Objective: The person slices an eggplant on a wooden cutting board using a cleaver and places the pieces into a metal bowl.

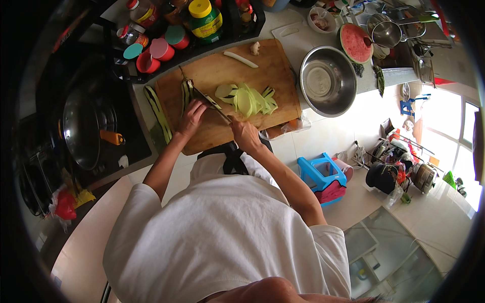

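Note:
My right hand grips the handle of a kitchen knife, whose blade slants up and left over a wooden cutting board. Beside the blade, my left hand rests its fingers on a striped, partly peeled vegetable, perhaps an eggplant, with dark strips of skin left on. A narrow cut piece lies along the blade. Pale green slices are spread on the board to the right of the knife. Near the board's far edge lie a white stalk and a piece of ginger.
Left of the board are another striped vegetable and a wok on the stove. A steel basin stands at the right, near a cut watermelon. Seasoning jars line the back. A blue stool is on the floor.

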Demonstrator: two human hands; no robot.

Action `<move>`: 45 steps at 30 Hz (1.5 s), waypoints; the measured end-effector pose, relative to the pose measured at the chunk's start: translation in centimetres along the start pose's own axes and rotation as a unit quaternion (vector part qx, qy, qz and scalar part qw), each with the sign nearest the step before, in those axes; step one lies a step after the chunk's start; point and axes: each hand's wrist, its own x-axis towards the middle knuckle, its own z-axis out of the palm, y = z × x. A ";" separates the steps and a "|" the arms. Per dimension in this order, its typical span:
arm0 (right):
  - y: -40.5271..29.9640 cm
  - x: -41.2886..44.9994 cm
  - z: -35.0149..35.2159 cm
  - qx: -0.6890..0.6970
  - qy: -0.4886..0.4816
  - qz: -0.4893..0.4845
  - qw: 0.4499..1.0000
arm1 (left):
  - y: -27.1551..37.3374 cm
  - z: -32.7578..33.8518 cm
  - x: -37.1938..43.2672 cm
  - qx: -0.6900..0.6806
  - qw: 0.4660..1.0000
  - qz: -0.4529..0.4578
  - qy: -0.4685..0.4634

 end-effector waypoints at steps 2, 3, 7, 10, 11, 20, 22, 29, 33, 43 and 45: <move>-0.3 0.1 -0.7 0.001 -0.007 0.006 1.000 | 0.2 -0.3 0.1 0.004 1.000 -0.006 -0.009; -0.7 0.1 -1.2 0.002 -0.018 0.014 1.000 | 0.5 -0.6 0.4 -0.008 1.000 0.002 -0.005; -1.1 -0.5 -2.0 0.012 -0.001 0.006 1.000 | 0.0 -0.4 -0.2 -0.011 1.000 0.022 -0.001; -1.5 -0.8 -2.5 0.011 0.010 -0.007 1.000 | -0.1 -0.3 -0.3 -0.009 1.000 0.014 0.000; -1.7 -0.9 -2.6 -0.005 0.006 -0.006 1.000 | -0.1 -0.3 -0.2 -0.009 1.000 0.014 0.000; -4.0 -1.6 -6.6 0.050 -0.032 0.028 0.998 | -0.3 0.1 -0.8 -0.012 1.000 -0.002 0.027; -3.6 -2.4 -7.8 0.081 -0.042 0.042 0.995 | 0.7 -0.2 -0.1 -0.037 0.997 -0.061 0.025; -0.7 -4.7 -10.6 0.119 0.038 0.062 0.990 | -0.2 -1.1 2.2 -0.007 0.996 0.014 -0.091; 0.1 -6.1 -11.4 0.131 0.066 0.072 0.987 | -2.1 -1.3 3.1 -0.040 0.983 0.050 -0.171; 1.0 -8.4 -11.7 0.146 0.089 0.132 0.976 | -2.4 -0.3 12.0 -0.186 0.934 -0.149 -0.268; 1.3 -8.7 -11.7 0.133 0.105 0.121 0.978 | -2.1 0.8 12.1 -0.071 0.951 -0.115 -0.277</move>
